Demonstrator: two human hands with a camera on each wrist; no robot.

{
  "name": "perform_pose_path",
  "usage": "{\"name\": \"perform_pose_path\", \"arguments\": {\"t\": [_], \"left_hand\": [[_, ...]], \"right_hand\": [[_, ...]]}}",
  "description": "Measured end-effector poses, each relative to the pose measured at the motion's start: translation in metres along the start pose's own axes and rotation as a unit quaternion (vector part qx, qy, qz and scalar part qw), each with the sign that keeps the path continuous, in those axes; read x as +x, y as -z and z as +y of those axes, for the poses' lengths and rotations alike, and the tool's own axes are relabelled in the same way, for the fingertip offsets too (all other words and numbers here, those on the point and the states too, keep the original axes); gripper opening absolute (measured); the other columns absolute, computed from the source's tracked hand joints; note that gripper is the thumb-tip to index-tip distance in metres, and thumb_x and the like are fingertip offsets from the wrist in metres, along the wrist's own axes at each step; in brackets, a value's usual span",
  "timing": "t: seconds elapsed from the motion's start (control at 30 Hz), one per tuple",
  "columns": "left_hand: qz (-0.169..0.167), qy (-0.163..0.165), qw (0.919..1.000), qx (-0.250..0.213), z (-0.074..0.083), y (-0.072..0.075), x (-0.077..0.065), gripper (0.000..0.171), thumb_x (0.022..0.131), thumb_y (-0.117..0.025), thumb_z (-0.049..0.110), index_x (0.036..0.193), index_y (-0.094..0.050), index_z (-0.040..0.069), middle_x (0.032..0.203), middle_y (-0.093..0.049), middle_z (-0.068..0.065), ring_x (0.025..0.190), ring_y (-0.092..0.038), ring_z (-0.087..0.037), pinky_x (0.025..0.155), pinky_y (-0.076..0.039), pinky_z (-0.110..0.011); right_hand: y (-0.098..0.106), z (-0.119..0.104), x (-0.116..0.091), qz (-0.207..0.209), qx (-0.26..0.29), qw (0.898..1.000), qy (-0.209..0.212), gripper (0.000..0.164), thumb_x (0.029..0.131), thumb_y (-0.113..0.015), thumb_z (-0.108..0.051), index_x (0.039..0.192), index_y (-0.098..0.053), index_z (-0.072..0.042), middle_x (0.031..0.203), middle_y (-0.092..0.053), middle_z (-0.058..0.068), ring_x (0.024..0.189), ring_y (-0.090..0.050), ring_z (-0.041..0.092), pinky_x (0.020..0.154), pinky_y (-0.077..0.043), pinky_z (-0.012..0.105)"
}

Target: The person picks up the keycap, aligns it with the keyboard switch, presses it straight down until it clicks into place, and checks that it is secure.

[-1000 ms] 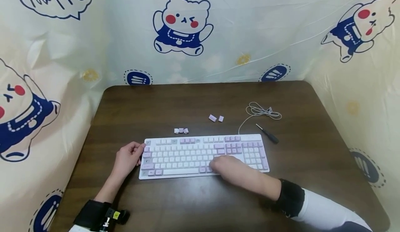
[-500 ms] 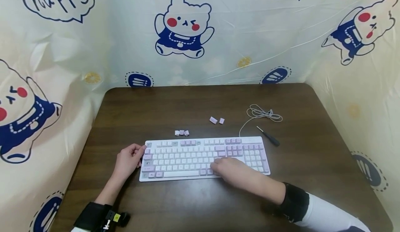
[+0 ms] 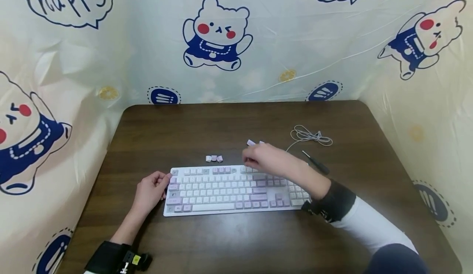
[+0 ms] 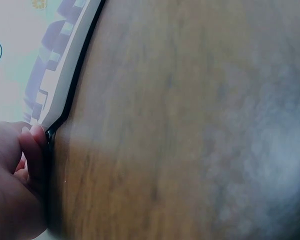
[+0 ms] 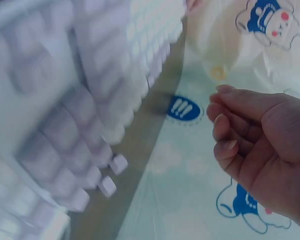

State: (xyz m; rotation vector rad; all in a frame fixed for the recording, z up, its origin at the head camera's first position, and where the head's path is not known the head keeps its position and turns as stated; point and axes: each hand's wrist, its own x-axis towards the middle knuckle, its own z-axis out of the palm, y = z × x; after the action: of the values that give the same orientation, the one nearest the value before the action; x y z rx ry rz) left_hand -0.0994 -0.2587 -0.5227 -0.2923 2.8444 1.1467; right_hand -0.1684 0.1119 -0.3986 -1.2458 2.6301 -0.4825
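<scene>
A white and lilac keyboard (image 3: pixel 212 192) lies on the brown table. My left hand (image 3: pixel 150 188) grips its left edge, with the fingertips (image 4: pixel 37 135) right at the corner in the left wrist view. Over the back edge hovers my right hand (image 3: pixel 267 159), its fingers loosely curled. Nothing shows between those fingers in the right wrist view, where the hand (image 5: pixel 262 135) is apart from the keys. Beyond it lie two loose keycaps (image 3: pixel 251 142), partly hidden by the hand. Left of them sits a row of three loose keycaps (image 3: pixel 214 158).
A coiled pale cable (image 3: pixel 310 135) runs from the back of the keyboard. Beside it, a screwdriver (image 3: pixel 317 163) with a dark handle lies at the right, partly behind the right forearm. A printed curtain (image 3: pixel 148 40) surrounds the table (image 3: pixel 184 126).
My right hand has left the lower right keys and moved away from me to the keyboard's back edge, near the two loose keycaps. My left hand keeps its place.
</scene>
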Motion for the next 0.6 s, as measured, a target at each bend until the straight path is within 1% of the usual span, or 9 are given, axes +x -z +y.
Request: {"name": "perform_pose_path", "arguments": {"t": [0.13,0.27,0.43,0.5,0.6], "left_hand": [[0.006,-0.012,0.9999,0.002,-0.002,0.000,0.000,0.044,0.096,-0.053,0.046,0.093,-0.066,0.004,0.063,-0.057,-0.005,0.049,-0.055,-0.014,0.045,-0.047,-0.024],[0.005,-0.018,0.9998,0.002,-0.002,0.000,0.000,0.044,0.096,-0.054,0.046,0.093,-0.065,0.004,0.063,-0.057,-0.006,0.049,-0.055,-0.015,0.045,-0.047,-0.025],[0.000,-0.017,0.9999,0.001,-0.003,0.001,0.002,0.044,0.097,-0.053,0.046,0.094,-0.065,0.004,0.063,-0.057,-0.006,0.049,-0.056,-0.015,0.044,-0.047,-0.025],[0.001,-0.020,0.9998,-0.001,-0.004,0.001,0.002,0.044,0.097,-0.052,0.046,0.093,-0.065,0.004,0.063,-0.057,-0.005,0.048,-0.055,-0.014,0.044,-0.047,-0.025],[0.003,-0.021,0.9998,-0.007,-0.005,-0.001,0.002,0.044,0.097,-0.052,0.045,0.091,-0.065,0.004,0.062,-0.057,-0.005,0.048,-0.055,-0.014,0.043,-0.048,-0.025]], "right_hand": [[0.002,0.010,0.024,0.011,0.002,1.000,0.020,0.007,0.091,-0.067,-0.016,0.097,-0.070,-0.016,0.089,-0.067,-0.004,0.078,-0.056,0.007,0.075,-0.054,0.021],[-0.010,0.018,0.048,0.002,-0.013,0.999,0.039,0.007,0.091,-0.066,-0.015,0.096,-0.070,-0.013,0.088,-0.066,-0.002,0.078,-0.055,0.008,0.073,-0.053,0.022],[-0.026,0.021,0.074,-0.028,-0.050,0.997,0.049,0.012,0.092,-0.065,-0.014,0.101,-0.070,-0.010,0.091,-0.065,0.000,0.078,-0.055,0.010,0.073,-0.052,0.023],[-0.031,0.019,0.083,-0.046,-0.068,0.994,0.066,0.014,0.092,-0.065,-0.014,0.104,-0.069,-0.010,0.093,-0.064,0.001,0.078,-0.054,0.011,0.073,-0.052,0.023],[-0.038,0.018,0.094,-0.074,-0.076,0.990,0.094,0.014,0.093,-0.064,-0.014,0.105,-0.068,-0.010,0.095,-0.062,0.002,0.079,-0.053,0.012,0.072,-0.050,0.025]]}}
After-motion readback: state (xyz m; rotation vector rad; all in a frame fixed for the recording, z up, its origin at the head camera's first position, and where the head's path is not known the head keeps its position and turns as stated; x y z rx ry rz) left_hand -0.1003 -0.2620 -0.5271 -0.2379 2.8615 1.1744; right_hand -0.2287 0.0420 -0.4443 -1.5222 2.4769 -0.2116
